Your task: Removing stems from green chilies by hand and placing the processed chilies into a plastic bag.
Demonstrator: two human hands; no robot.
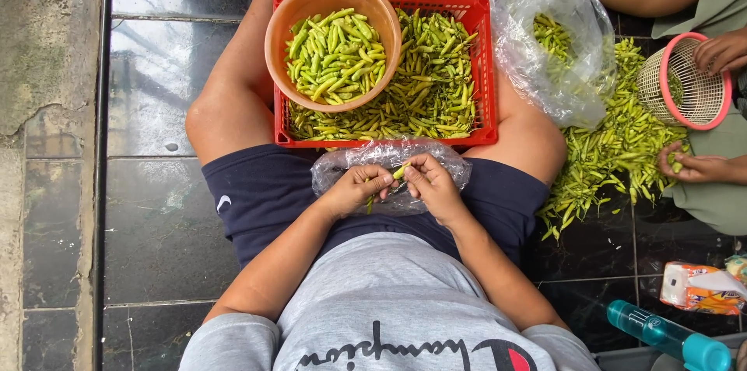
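Observation:
I sit on a dark tiled floor with a red crate (486, 67) of green chili peppers between my legs. An orange bowl (280, 28) holding more green chilies rests on the crate's left side. My left hand (354, 190) and my right hand (433, 184) meet over a crumpled clear plastic bag (451, 165) in my lap. Both hands pinch one small green chili (400, 172) between the fingertips. A second chili pokes down from my left fist.
A clear plastic bag (556, 36) with chilies stands right of the crate. A loose chili pile (615, 145) covers the floor by another person, whose hands (692, 167) work there beside a pink basket (692, 79). A teal bottle (661, 334) and a snack packet (700, 289) lie lower right.

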